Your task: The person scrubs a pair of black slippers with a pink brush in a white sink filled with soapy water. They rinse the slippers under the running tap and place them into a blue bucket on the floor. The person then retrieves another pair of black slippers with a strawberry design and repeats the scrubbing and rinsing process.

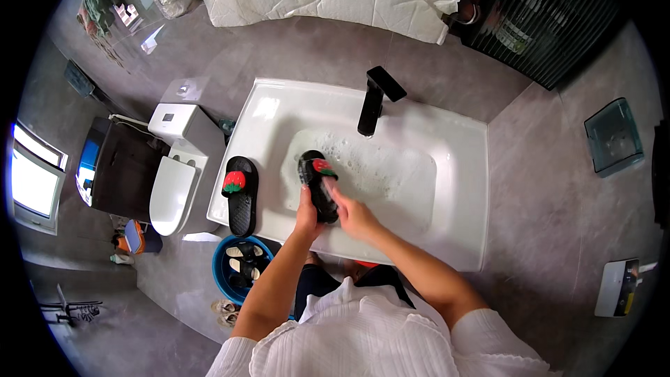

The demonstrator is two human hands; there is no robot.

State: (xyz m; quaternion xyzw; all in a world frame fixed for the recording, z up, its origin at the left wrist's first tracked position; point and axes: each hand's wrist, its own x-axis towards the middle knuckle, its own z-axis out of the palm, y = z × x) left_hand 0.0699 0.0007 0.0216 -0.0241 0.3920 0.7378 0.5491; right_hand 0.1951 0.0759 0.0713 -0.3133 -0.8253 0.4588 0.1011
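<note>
My left hand (308, 214) grips the lower left side of a black slide sandal (320, 191) with a red strawberry on its strap. The sandal is tilted over the soapy water (374, 167) in a white washbasin (463, 193). My right hand (357, 217) is closed around a pinkish tool, perhaps a brush (331, 188), which lies against the sandal below the strap. The tool's working end is blurred. A second black strawberry slide (242, 196) rests on the basin's left rim.
A black faucet (371, 107) rises from the basin's back edge. On the floor at the left stand a blue tub (215, 267) holding several shoes and, beside it, a pair of light shoes (226, 313). A white toilet (172, 193) is farther left. A teal wall holder (613, 139) is at the right.
</note>
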